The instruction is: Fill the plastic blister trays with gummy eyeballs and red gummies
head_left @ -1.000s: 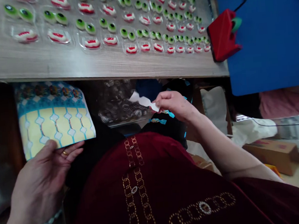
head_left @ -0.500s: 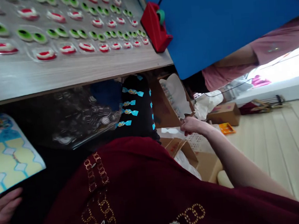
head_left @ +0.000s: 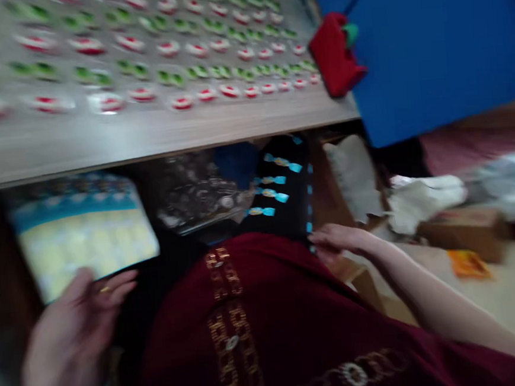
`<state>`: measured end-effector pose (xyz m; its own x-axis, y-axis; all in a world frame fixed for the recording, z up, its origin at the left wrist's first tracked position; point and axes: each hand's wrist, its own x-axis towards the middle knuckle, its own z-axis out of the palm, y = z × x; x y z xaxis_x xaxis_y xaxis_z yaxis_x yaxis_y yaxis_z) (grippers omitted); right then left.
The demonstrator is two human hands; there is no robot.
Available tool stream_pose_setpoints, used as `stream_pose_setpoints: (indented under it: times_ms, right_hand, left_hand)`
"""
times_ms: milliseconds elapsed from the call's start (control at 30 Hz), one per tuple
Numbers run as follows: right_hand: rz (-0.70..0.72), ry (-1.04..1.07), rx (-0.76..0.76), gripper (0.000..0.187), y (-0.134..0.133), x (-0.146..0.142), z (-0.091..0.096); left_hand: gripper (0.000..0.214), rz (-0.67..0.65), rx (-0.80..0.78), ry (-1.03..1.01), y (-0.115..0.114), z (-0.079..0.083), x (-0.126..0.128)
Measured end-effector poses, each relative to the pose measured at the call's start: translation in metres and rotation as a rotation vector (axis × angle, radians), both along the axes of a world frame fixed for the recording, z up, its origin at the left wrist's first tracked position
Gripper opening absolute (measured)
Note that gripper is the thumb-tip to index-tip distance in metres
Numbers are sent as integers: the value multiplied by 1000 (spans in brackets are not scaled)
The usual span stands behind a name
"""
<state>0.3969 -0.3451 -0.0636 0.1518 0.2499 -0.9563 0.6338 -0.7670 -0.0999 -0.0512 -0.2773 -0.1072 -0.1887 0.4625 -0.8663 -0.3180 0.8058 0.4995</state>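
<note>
At lower left my left hand (head_left: 79,332) is closed on the edge of a printed sheet (head_left: 87,236), blue and yellow, with the thumb on its upper face. The sheet is blurred and tilts under the table edge. My right hand (head_left: 335,240) is beside my black-clad knee (head_left: 295,214), its fingers drawn together. Motion blur hides what they hold, if anything. Blue twisted-wrapper candy shapes (head_left: 273,195) lie in a row on the black cloth; whether printed or loose, I cannot tell.
On the table (head_left: 146,133) stand rows of clear blister trays with green eyeballs and red-white teeth (head_left: 181,102). A red tape dispenser (head_left: 333,56) sits by a blue board (head_left: 428,43). Under the table are clear plastic packs (head_left: 195,192). Cardboard boxes (head_left: 466,233) and a co-worker's pink sleeve (head_left: 480,142) are at right.
The view has shifted left. My left hand has come further into view with the sheet, which has moved right. My right hand has drawn back from the boxes to my knee.
</note>
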Motion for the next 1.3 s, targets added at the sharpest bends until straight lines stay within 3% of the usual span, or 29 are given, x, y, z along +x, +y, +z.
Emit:
stream_pose_setpoints:
  times_ms: [100,167,267,300,333,367,433,533,667,767,867,1000,1100,1200,1300]
  right_hand:
    - [289,-116,-44,40,26,-12,11]
    - [389,-8,84,36,52,-38,12]
    - [450,224,362,23,95,-104,1]
    - [360,323,429,12,109,-130,-7]
    - [188,423,444,13,122,-156,-18]
    - [-30,465,416,26,135,-181,-30]
    - [-110,504,384,34,158,-224,-56]
    - [-308,656,145,13,178,-264,-87]
    - [-410,671,68,13,184,-270,-103]
    - [-494,666,74,10,180,-252,-102]
    - [-641,667,49,13,173,-238,-98]
    - [-813,679,65,12,165,-244,-93]
    - [-919,701,121,12,160,-258,-91]
    - [-841,708,86,13,155,-261,-92]
    - [-632,669,63,20,155,-247,-99]
  left_hand:
    - [24,175,32,-53,4,11,9]
    - [14,245,91,-86,8,9,12]
    - [11,273,131,-125,3,9,9]
    - [11,266,118,-140,-2,10,8]
    - [12,255,95,-157,-9,11,8]
    - [13,238,65,-176,-16,12,8]
    - [12,204,-3,-219,-29,13,11]
    - [17,184,-84,-305,-44,13,18]
    - [18,214,-89,-302,-49,10,13]
    - [10,246,-26,-140,-44,5,-5]
    - [15,324,101,-21,-37,-2,-22]
    - [30,526,366,-180,-29,-2,-24]
    - [36,555,426,-342,-31,3,-15]
    - [40,537,323,-356,-38,2,-14]
    - [48,654,259,-318,-38,-6,-31]
